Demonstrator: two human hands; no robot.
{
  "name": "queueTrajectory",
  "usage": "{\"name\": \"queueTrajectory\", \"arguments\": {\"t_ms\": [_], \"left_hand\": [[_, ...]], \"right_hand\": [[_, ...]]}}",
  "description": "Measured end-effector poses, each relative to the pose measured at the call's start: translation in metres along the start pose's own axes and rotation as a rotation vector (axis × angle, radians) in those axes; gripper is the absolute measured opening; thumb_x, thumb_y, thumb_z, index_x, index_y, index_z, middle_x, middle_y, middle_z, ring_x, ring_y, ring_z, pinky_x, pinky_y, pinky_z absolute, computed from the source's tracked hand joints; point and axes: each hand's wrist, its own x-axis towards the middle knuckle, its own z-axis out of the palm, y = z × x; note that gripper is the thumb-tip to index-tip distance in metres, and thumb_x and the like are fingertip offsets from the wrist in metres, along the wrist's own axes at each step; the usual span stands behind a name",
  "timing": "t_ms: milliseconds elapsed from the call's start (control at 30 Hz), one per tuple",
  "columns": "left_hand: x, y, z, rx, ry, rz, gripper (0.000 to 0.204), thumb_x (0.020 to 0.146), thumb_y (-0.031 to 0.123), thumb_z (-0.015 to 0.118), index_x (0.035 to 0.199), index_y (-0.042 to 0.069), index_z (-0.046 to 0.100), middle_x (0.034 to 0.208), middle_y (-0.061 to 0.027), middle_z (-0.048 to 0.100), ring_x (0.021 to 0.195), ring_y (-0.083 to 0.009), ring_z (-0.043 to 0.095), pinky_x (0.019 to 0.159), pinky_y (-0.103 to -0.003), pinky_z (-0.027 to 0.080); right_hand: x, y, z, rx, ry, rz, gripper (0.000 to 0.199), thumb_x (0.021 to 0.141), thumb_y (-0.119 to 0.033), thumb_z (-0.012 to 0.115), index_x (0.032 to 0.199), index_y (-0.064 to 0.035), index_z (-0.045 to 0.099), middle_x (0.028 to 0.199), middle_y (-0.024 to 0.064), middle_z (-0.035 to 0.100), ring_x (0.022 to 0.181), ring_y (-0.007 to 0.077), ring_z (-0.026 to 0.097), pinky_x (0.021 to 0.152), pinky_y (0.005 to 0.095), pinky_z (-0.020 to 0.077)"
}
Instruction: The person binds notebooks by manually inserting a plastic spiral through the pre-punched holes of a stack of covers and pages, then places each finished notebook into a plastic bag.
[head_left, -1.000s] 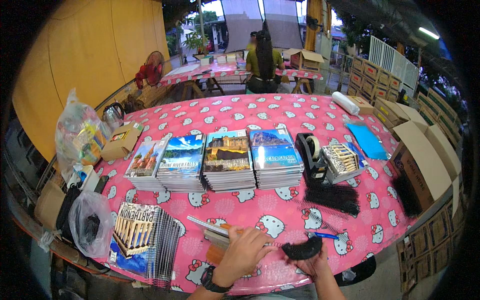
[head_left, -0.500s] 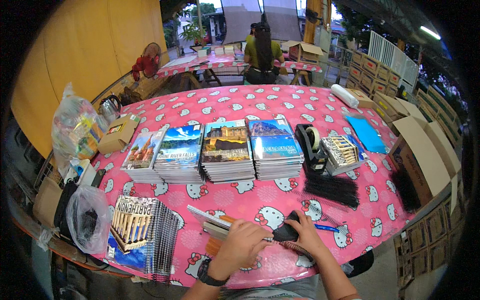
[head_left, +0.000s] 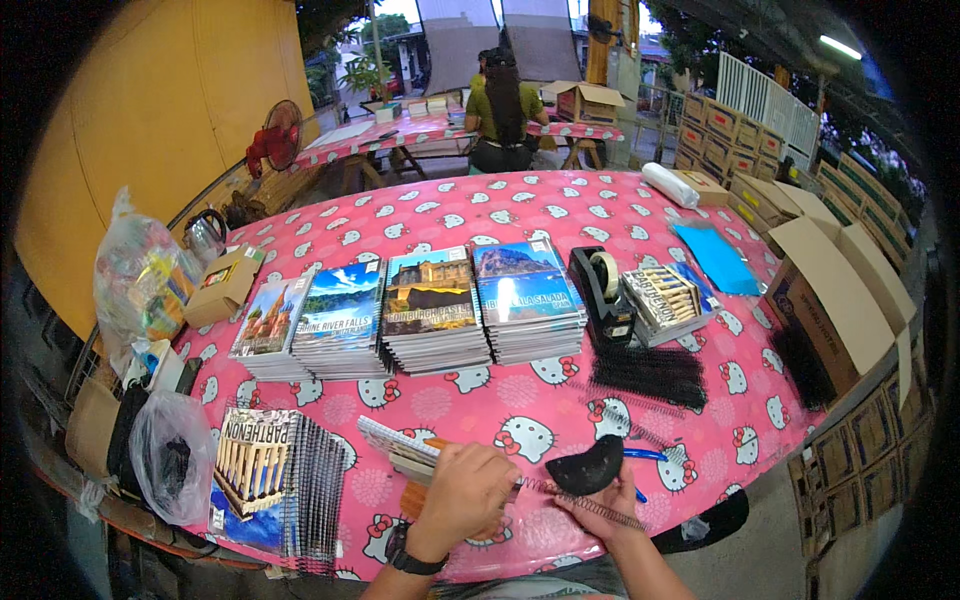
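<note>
At the lower middle of the frame, your left hand (head_left: 462, 492) pressed the notebook (head_left: 400, 452) flat on the surface (head_left: 520, 210), grip closed over it, while your right hand (head_left: 600, 498) pinched the wire spiral (head_left: 585, 502) to keep it aligned.

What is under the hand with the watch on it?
The left hand rests on a small spiral notebook lying on the pink tablecloth. Something orange-brown peeks out beneath it. The hand covers most of the notebook, so its cover is hidden.
</note>
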Motion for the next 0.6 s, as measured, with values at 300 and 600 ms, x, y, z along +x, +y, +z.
{"name": "queueTrajectory", "arguments": {"t_ms": [300,600], "left_hand": [[-0.002,0.0,-0.009,-0.184,0.072,0.029,0.026,0.077,0.014,0.066,0.102,0.009,0.062,0.094,-0.0067,0.062,0.088,-0.0249,0.056,0.083,-0.037,0.04],[-0.003,0.001,-0.008,0.083,0.052,0.048,0.025,0.075,0.024,0.065,0.098,0.015,0.063,0.09,-0.0008,0.06,0.087,-0.0186,0.054,0.089,-0.047,0.027]], "right_hand": [[0.049,0.01,0.03,-0.383,-0.206,0.017,0.079,0.08,-0.06,0.055,0.132,-0.0036,0.038,0.129,0.0185,0.048,0.108,0.0305,0.055,0.085,0.0416,0.047],[0.06,-0.018,0.039,-0.656,-0.189,0.085,0.091,0.075,-0.07,0.051,0.134,-0.0014,0.036,0.125,0.0154,0.052,0.104,0.0229,0.056,0.083,0.034,0.0469]]}}
